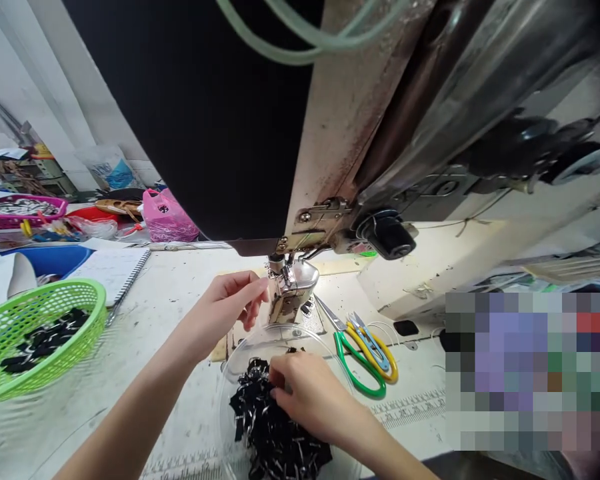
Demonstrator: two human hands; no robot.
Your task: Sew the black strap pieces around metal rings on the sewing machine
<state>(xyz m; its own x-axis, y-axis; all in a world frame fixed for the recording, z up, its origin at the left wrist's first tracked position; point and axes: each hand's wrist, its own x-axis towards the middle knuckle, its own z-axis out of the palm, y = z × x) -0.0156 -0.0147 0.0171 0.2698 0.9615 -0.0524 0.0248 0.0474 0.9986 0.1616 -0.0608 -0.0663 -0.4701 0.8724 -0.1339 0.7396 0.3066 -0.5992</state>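
Note:
My left hand (230, 303) is beside the needle and presser foot of a sewing machine (293, 283), its fingers pinched together. Whatever lies between those fingertips is too small or hidden to make out. Below it, my right hand (310, 393) reaches into a clear round plastic bowl (226, 400). Its thumb and curled fingers close on the small black fabric pieces (265, 420) heaped there, many with shiny metal bits. Some of the heap is covered by the hand.
Green-handled scissors (353, 360) and yellow-handled thread snips (380, 350) lie right of the bowl. A green basket (93, 293) with black pieces stands left, near a spiral notebook (115, 270). The machine head (325, 133) hangs close overhead. A pink bag (167, 217) sits behind.

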